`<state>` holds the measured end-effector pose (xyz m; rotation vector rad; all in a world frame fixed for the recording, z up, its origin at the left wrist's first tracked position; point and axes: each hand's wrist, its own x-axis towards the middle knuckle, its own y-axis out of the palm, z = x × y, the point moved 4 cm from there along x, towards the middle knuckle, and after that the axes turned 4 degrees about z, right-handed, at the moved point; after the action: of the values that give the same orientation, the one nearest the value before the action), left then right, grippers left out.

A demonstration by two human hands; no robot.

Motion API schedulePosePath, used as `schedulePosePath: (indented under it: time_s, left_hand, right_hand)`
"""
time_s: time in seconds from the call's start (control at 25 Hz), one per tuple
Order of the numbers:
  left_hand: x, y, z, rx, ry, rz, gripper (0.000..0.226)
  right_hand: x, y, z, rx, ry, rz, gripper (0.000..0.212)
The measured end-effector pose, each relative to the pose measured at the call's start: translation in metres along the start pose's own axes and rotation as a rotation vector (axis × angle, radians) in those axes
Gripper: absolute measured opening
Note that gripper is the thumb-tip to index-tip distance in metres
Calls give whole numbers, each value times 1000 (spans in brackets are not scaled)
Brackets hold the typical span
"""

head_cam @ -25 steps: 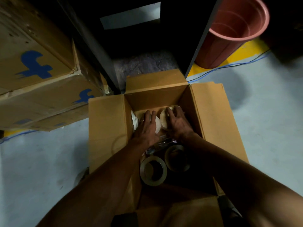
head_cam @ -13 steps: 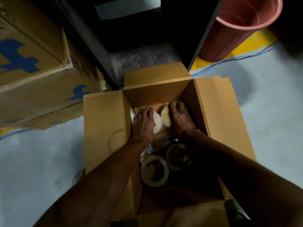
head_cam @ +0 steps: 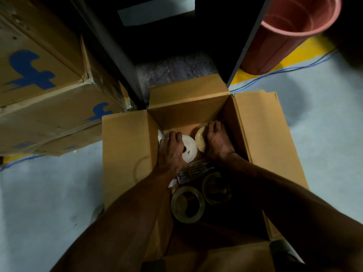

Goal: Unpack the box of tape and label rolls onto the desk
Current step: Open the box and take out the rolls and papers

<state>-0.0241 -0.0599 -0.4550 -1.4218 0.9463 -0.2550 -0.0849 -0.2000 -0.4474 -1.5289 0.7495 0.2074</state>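
An open cardboard box (head_cam: 125, 154) stands on the floor with its flaps spread. Both my hands are inside at its far end. My left hand (head_cam: 172, 148) grips a white label roll (head_cam: 189, 149), fingers curled over its far edge. My right hand (head_cam: 217, 140) grips a cream label roll (head_cam: 200, 139) beside it. Nearer to me in the box lie two dark tape rolls (head_cam: 187, 207) (head_cam: 216, 188) and a printed packet (head_cam: 193, 169). A crumpled bit of white paper (head_cam: 161, 136) sits against the left wall.
Stacked cardboard boxes with blue logos (head_cam: 39, 79) stand at the left. Dark desk legs (head_cam: 117, 55) rise behind the box. A pink bin (head_cam: 290, 32) stands at the back right on a yellow floor line, with a blue cable (head_cam: 284, 71) running past.
The two hands have drawn apart, each with its own roll, so bare box bottom shows between the rolls. The camera view has shifted slightly.
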Motion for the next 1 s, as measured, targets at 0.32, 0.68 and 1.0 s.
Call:
schedulePosePath:
  time_s: [0.32, 0.68, 1.0]
  left_hand:
    - [-22, -35, -2, -22, -14, -20, 109]
    - [-74, -101, -4, -290, 146, -122, 109]
    - [-141, -151, 9, -792, -23, -344, 103]
  right_hand:
    - [-31, -39, -4, 120, -23, -129, 82]
    - [-87, -96, -24, 116, -151, -225, 105]
    - [-157, -137, -38, 689, -167, -367, 104]
